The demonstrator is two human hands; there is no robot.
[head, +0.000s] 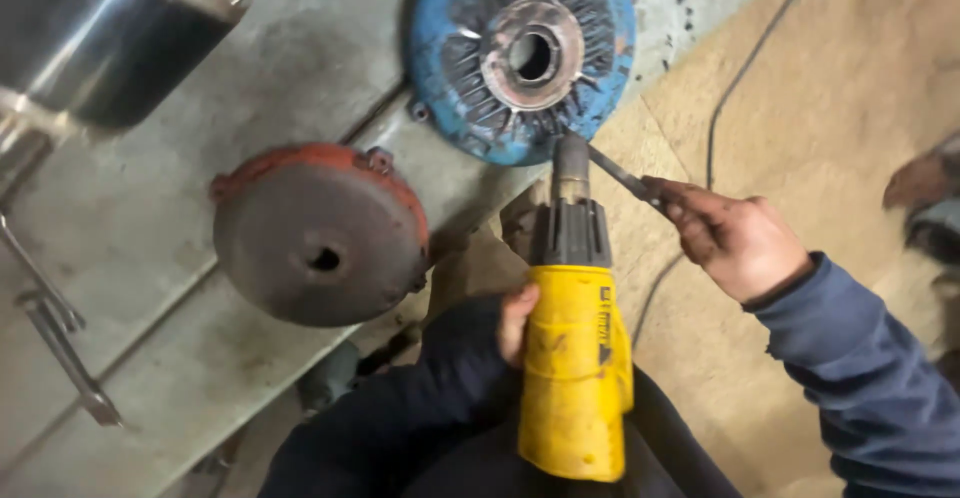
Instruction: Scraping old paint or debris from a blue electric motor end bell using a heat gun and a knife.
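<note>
Gripped in the left hand (516, 320) is a yellow heat gun (575, 358), fingers wrapped on its body, nozzle aimed toward 12 o'clock at the blue motor end cover (520, 53). The right hand (735, 238) is closed on a thin metal scraper (620, 173), w/ its tip brought to the cover's lower rim at approx 6 o'clock, just beside the nozzle mouth. The cover is laid on the grey steel bench (150, 208); dark grime is seen betw. its ribs, so cleaning is judged only partly done, w/ most of the face left. A red end cover (320, 233) is set at 8 o'clock from the blue one, untouched. A shiny metal cylinder (110, 38) is seen at top left.
</note>
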